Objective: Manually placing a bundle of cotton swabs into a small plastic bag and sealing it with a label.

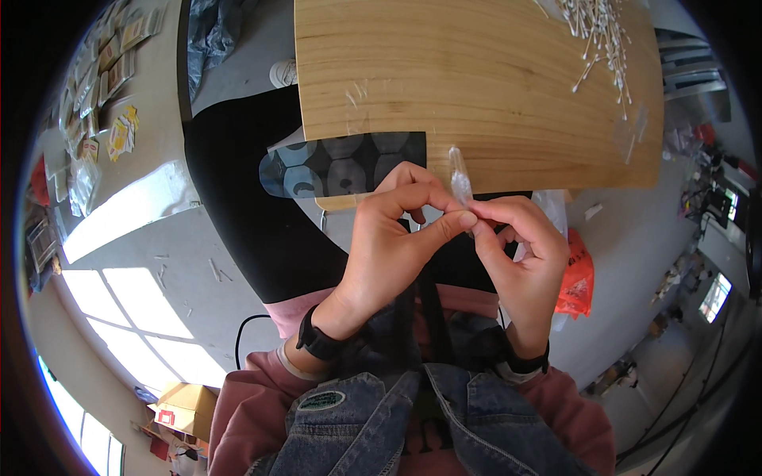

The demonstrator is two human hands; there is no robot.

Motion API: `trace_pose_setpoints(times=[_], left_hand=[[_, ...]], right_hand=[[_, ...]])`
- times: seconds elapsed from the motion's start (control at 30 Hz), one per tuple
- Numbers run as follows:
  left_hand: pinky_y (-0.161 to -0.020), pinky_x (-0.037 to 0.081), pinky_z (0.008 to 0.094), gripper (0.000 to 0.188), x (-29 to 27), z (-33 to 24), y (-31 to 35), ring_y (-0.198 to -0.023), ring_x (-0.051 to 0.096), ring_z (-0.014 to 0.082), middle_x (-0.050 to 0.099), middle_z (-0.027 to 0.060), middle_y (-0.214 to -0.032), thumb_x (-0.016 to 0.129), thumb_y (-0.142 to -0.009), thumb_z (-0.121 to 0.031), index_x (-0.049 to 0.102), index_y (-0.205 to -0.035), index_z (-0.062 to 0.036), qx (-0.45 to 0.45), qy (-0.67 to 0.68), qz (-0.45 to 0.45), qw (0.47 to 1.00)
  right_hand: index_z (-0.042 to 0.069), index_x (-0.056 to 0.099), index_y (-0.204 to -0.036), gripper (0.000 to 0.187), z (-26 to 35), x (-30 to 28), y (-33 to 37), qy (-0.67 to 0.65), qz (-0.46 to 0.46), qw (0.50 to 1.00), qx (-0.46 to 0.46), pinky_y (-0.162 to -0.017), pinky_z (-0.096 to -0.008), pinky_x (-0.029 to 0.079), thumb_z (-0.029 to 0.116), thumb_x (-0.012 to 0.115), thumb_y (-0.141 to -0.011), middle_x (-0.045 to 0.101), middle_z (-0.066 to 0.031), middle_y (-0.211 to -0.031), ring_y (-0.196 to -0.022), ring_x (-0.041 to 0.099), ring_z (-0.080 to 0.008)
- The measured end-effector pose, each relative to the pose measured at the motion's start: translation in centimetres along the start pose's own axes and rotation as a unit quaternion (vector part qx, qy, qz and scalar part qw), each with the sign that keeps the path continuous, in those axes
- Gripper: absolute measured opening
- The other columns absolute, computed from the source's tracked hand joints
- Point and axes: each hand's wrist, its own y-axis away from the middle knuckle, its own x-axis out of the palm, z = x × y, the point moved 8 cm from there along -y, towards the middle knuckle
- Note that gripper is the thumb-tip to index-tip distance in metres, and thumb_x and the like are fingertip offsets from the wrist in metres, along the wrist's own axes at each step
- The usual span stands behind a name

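Note:
My left hand (397,230) and my right hand (524,242) meet just in front of the wooden table's near edge. Thumbs and fingertips of both hands pinch the lower end of a narrow clear plastic sleeve (459,176), which points up and away over the table (476,95). Whitish material shows inside the sleeve, too small to make out. Its pinched end is hidden behind my fingers. A loose heap of white cotton swabs (599,36) lies at the table's far right.
A dark sheet with rounded shapes (345,170) overhangs the table's near left edge. Clear strips (365,99) lie behind it; others (635,139) lie at the right. A side table (151,95) at left holds several packets. A red bag (578,274) sits right of my right hand.

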Motion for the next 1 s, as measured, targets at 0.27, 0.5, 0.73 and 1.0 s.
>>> trace_pose_setpoints(times=[0.27, 0.5, 0.73, 1.0], left_hand=[[-0.063, 0.039, 0.0259, 0.011, 0.5, -1.3, -0.2, -0.080, 0.050, 0.0141, 0.055, 0.0021, -0.083, 0.076, -0.074, -0.007, 0.068, -0.081, -0.0045, 0.037, -0.061, 0.019, 0.997], [-0.067, 0.040, 0.0285, 0.010, 1.3, -1.2, -0.1, -0.083, 0.049, 0.0186, 0.053, 0.0048, -0.083, 0.067, -0.079, -0.004, 0.059, -0.085, -0.0015, 0.033, -0.024, 0.035, 0.999], [-0.075, 0.041, 0.0352, 0.009, 1.8, -2.9, -0.2, -0.086, 0.049, 0.0284, 0.051, 0.0111, -0.089, 0.063, -0.079, -0.001, 0.057, -0.085, -0.0015, 0.113, -0.112, 0.035, 0.987], [-0.077, 0.042, 0.0338, 0.015, 0.9, -3.8, 0.4, -0.088, 0.050, 0.0270, 0.050, 0.0117, -0.093, 0.068, -0.074, -0.002, 0.056, -0.085, -0.0020, 0.171, -0.123, -0.022, 0.977]], right_hand=[[0.003, 0.062, -0.083, 0.009, -0.6, -0.5, -0.2, 0.024, 0.005, 0.998, 0.050, -0.047, -0.0195, 0.036, -0.003, 0.065, -0.077, 0.063, -0.0009, -0.077, -0.062, 0.053, -0.0059], [0.004, 0.058, -0.086, 0.013, -1.3, -1.0, 0.1, 0.061, -0.059, 0.995, 0.046, -0.046, -0.0210, 0.035, -0.003, 0.064, -0.077, 0.060, -0.0005, -0.075, -0.058, 0.050, -0.0064], [0.005, 0.060, -0.093, 0.021, 1.5, -0.6, -0.8, 0.163, -0.051, 0.982, -0.076, -0.046, -0.0251, 0.038, -0.002, 0.068, -0.075, 0.060, -0.0047, -0.078, -0.060, 0.055, -0.0144], [0.001, 0.053, -0.107, 0.025, 1.0, -1.2, -0.2, 0.082, -0.102, 0.989, -0.068, -0.057, -0.0222, 0.044, -0.004, 0.061, -0.084, 0.061, -0.0070, -0.087, -0.070, 0.059, -0.0119]])
